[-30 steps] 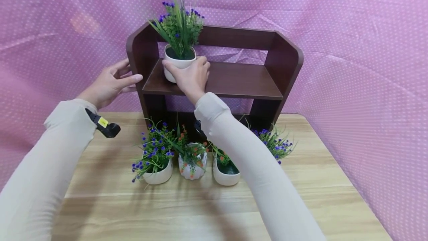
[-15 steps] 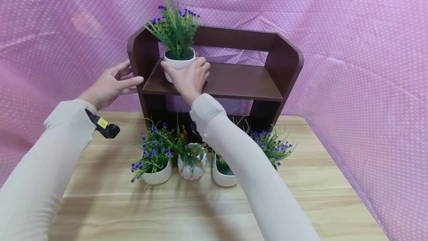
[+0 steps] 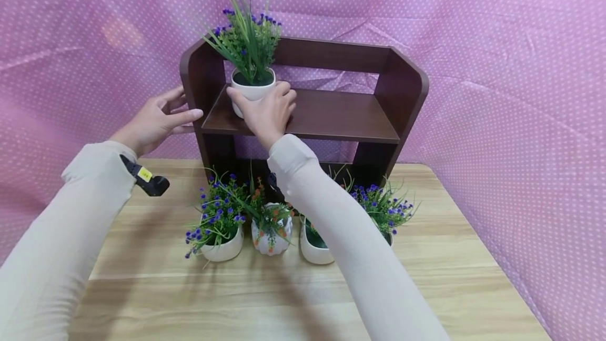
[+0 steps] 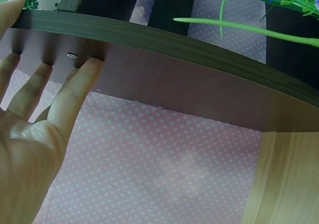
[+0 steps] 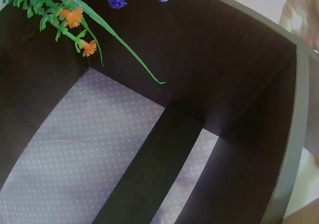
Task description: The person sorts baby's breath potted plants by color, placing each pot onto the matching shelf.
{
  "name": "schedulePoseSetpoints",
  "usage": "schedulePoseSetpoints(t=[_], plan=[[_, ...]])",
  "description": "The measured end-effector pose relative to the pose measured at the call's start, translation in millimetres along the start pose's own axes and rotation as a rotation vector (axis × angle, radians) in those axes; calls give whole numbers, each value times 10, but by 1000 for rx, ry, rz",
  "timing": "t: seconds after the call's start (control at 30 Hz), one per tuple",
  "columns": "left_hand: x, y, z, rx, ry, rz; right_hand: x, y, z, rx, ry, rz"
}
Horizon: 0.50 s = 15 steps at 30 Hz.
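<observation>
In the head view my right hand [image 3: 270,114] grips the white pot [image 3: 253,88] of a potted plant [image 3: 248,46] with green blades and purple flowers. Thumb and fingers lie on either side of the pot, which stands upright at the left end of the upper board of a dark brown shelf [image 3: 341,114]. My left hand [image 3: 153,117] rests against the shelf's left side. Seen from the left wrist, the straight fingers of the left hand [image 4: 42,119] touch the outer face of the side panel [image 4: 164,79], with the thumb near its front edge.
Before the shelf, on the wooden table [image 3: 227,304], stand a purple-flowered plant [image 3: 220,225], an orange-flowered plant [image 3: 272,225] in a ribbed white pot, another white pot [image 3: 314,249] and a purple-flowered plant [image 3: 385,207]. My right sleeve partly covers them. A pink dotted cloth [image 3: 511,67] hangs behind.
The potted plant and my right hand have shifted slightly left on the upper board, mostly in the first half second. My left hand has stayed at the side panel.
</observation>
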State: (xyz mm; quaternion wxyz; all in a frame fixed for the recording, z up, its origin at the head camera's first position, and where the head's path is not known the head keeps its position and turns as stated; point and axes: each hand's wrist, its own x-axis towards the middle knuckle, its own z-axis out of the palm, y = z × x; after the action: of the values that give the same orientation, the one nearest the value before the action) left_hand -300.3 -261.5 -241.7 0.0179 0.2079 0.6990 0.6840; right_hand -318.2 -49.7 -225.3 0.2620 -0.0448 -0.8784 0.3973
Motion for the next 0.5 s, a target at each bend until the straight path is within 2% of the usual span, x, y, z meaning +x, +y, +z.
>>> schedulePoseSetpoints(t=[0.13, 0.3, 0.5], plan=[[3, -8, -8, 5, -11, 0, -9, 15, -35, 32, -52, -3], [13, -19, -17, -2, -21, 6, -25, 35, -104, 123, -127, -14], [20, -28, -32, -13, -22, 9, -30, 71, -200, 118, -190, -50]])
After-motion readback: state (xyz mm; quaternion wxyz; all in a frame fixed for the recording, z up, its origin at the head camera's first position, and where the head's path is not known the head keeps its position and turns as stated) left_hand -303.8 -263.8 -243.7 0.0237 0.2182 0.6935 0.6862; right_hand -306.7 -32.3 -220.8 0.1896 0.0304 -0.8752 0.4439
